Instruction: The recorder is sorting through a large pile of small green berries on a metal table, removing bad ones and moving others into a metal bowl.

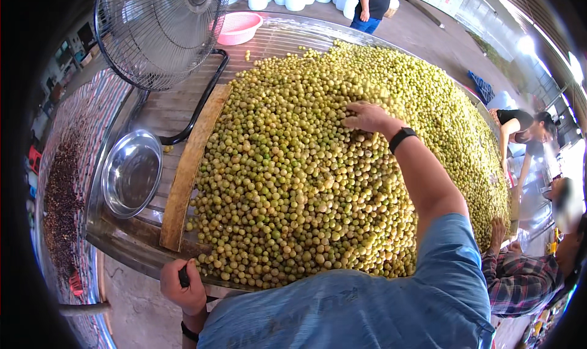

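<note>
A broad heap of small round yellow-green fruits [293,184] covers most of a metal table [174,98]. My right hand [369,117] reaches far over the heap, palm down, with its fingers stretched leftward among the fruits; no fruit shows in its grasp. A black band circles that wrist. At the table's near left edge, my left hand [183,285] is closed around a small black handle [184,275]. The rest of the handled thing is mostly hidden, so its kind is unclear.
A wooden board [194,165] borders the heap on its left. Beyond it are a steel bowl [132,173] and a large fan [160,34]. A pink basket [239,28] sits at the far edge. Several people are around the table, including one in a plaid shirt [523,282] at right.
</note>
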The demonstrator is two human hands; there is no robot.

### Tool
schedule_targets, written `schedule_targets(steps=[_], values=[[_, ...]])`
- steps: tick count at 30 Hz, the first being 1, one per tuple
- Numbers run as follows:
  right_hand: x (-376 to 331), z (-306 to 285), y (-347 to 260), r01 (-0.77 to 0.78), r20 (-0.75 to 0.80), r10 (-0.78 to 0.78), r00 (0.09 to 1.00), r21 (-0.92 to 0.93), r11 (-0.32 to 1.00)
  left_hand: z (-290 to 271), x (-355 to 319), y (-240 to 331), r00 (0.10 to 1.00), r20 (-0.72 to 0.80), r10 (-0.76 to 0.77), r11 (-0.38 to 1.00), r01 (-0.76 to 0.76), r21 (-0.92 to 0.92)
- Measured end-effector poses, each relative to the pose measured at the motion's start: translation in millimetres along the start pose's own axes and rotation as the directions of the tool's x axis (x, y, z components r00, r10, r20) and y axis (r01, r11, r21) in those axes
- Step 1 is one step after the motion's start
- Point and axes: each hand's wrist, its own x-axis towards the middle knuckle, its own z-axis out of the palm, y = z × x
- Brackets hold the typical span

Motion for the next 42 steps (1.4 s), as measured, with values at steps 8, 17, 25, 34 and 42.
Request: schedule_targets(steps=[8, 17, 25, 34, 42], values=[[-82.8, 24.3, -78.9, 0.069, 0.317, -0.142, 0.938, 0.232, 0.97, 3.0, 1.9, 0.3, 1.0, -0.015, 0.008, 1.0, -0.008, -0.001], [-161.8, 83.3, -64.8, 0.427, 0.09, -0.418, 0.904, -0.213, 0.879, 3.4, 2.8, -2.2, 0.999, -0.019, 0.042, 0.999, -0.042, -0.022], [-140.4, 17.1, -36.5, 0.117, -0.041, -0.125, 0.991, -0.162, 0.98, 1.2, 3.8, 2.2, 0.999, -0.016, 0.034, 0.999, -0.034, -0.023], [-36.8, 35.1, -20.1, -0.071, -0.255, 0.003, 0.967, -0.259, 0.963, 0.7, 2.2, 1.8, 0.999, -0.026, 0.027, 0.998, -0.029, -0.048], [-21.3, 35.9, -13.8, -0.154, -0.416, 0.087, 0.905, -0.13, 0.98, 1.4, 1.7, -0.5, 0.999, -0.036, 0.037, 0.997, -0.039, -0.063]])
